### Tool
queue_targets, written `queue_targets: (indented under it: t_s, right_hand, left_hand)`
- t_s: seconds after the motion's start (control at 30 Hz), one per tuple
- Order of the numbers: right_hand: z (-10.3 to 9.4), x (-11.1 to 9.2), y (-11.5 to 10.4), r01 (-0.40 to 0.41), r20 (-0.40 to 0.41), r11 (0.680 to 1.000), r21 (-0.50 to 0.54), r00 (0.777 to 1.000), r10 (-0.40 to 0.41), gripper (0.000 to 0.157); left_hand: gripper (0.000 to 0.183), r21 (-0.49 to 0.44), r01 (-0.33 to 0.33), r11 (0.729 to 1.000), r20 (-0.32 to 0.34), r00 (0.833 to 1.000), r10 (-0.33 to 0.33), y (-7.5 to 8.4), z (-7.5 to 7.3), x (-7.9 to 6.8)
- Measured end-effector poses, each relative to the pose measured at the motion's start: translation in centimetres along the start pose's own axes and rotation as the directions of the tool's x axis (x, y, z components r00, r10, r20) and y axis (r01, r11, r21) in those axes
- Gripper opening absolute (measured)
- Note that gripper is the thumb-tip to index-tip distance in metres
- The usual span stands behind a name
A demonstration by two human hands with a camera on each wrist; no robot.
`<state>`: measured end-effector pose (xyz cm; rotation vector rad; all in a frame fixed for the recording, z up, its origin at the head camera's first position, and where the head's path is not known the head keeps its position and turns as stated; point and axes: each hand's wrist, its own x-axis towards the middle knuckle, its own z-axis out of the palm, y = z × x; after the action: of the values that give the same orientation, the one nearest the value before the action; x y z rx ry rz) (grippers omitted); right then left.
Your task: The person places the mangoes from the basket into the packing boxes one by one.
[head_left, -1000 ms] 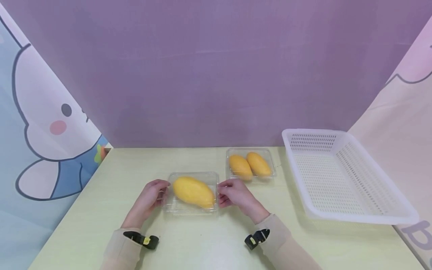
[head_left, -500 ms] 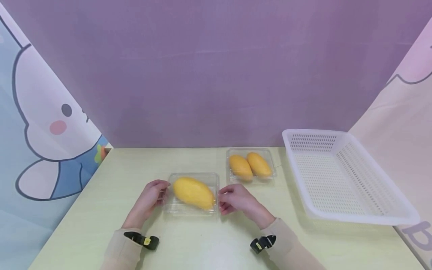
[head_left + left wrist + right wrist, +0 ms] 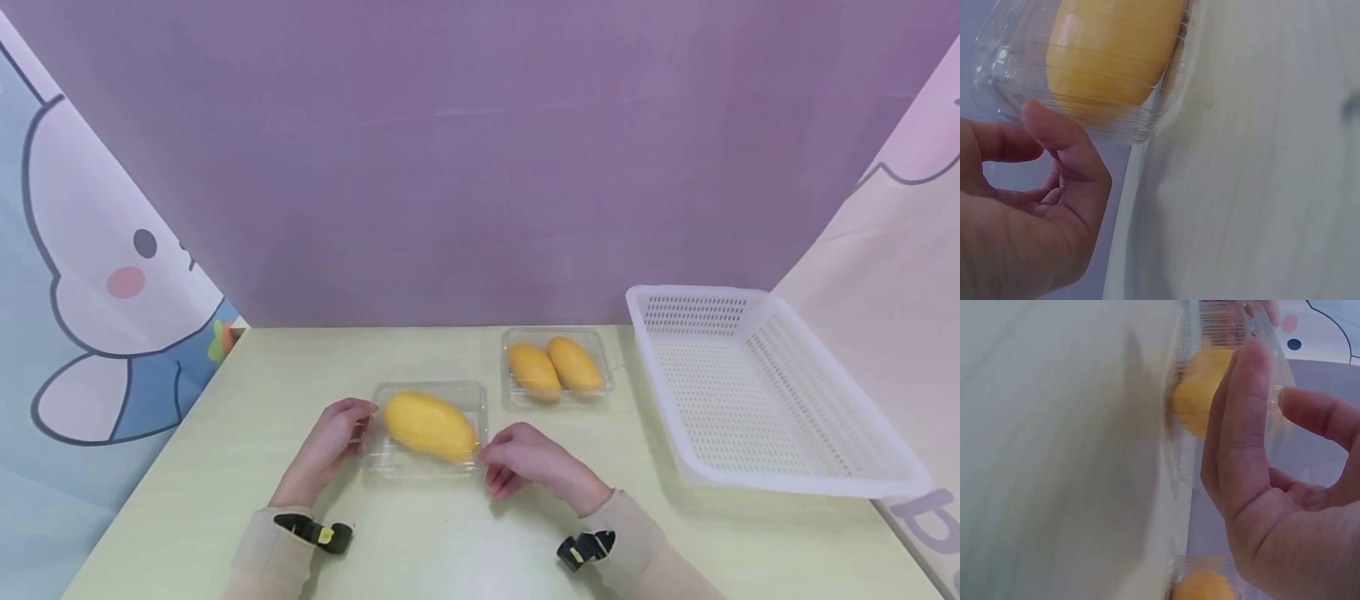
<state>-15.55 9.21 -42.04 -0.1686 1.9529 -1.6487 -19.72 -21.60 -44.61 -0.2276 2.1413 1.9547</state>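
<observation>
A clear plastic clamshell box (image 3: 424,465) with one large yellow mango (image 3: 431,427) inside stands on the table. My left hand (image 3: 335,431) pinches its left edge between thumb and finger; in the left wrist view the fingertips (image 3: 1034,111) are right at the rim, the other fingers curled beneath. On the opposite side my right hand (image 3: 536,462) pinches the rim close to the front right corner. The right wrist view has the index finger (image 3: 1247,400) held straight and the thumb (image 3: 1316,409) on the other side of the plastic rim.
A second clear box (image 3: 606,360) holding two orange-yellow mangoes (image 3: 573,364) sits behind and to the right. At the right stands a white perforated basket (image 3: 738,408). A purple backdrop (image 3: 480,167) rises along the table's (image 3: 442,542) far edge.
My right hand has slid along the box's right side toward its front corner. The left hand stays at the left edge, and the box keeps nearly the same place.
</observation>
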Motion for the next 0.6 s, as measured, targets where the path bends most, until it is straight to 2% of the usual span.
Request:
queue_targets:
  t_s: [0.37,0.6]
  right_hand:
    - [0.38,0.42,0.7,-0.019,0.056,0.995,0.101,0.998,0.014,0.021]
    - [0.42,0.47,0.99,-0.008,0.054,0.992,0.123,0.999,0.001,0.021]
  left_hand:
    - [0.023,0.007,0.008,1.0,-0.007,1.0,-0.008,-0.14,-0.06,0.14]
    - [0.024,0.009,0.003,1.0,-0.01,1.0,-0.003,-0.12,0.03,0.14]
